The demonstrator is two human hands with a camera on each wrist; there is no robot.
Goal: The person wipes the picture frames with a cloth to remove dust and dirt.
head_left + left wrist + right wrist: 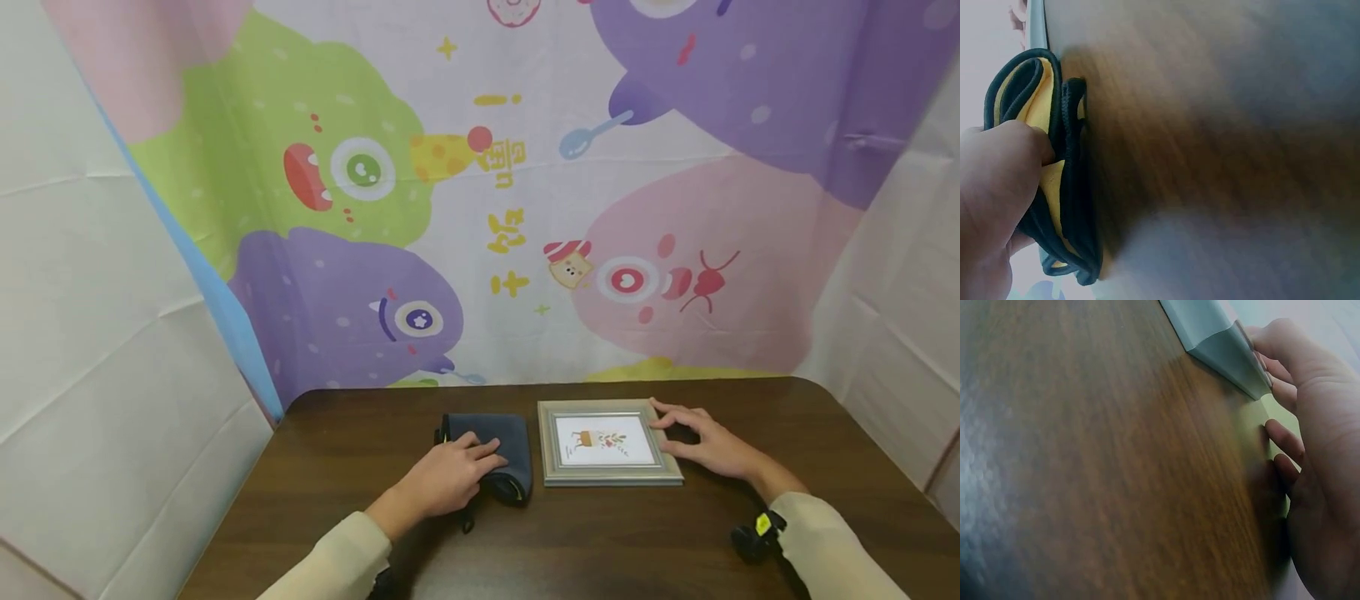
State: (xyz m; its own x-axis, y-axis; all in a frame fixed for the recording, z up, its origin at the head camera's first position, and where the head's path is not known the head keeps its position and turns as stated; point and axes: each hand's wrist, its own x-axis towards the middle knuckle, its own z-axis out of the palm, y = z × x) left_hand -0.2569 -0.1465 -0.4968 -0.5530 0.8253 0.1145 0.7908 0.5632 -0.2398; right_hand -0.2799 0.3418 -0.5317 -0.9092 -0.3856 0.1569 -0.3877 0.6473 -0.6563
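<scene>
My left hand holds a folded dark blue-grey cloth on the table, left of the frame. Its fingers lie across the top while the thumb goes into the fold. Yellow lining and black edging show between the layers in the left wrist view. A silvery-beige picture frame lies flat, face up, with a small plant drawing inside. At its right edge, my right hand touches the border with thumb and index fingertips. The right wrist view shows the thumb at the frame's corner, other fingers loosely bent behind.
Both things lie on a dark brown wooden table, near its far edge. A curtain with cartoon monsters hangs right behind it. Pale fabric walls stand at both sides. A black strap device hangs at the right wrist.
</scene>
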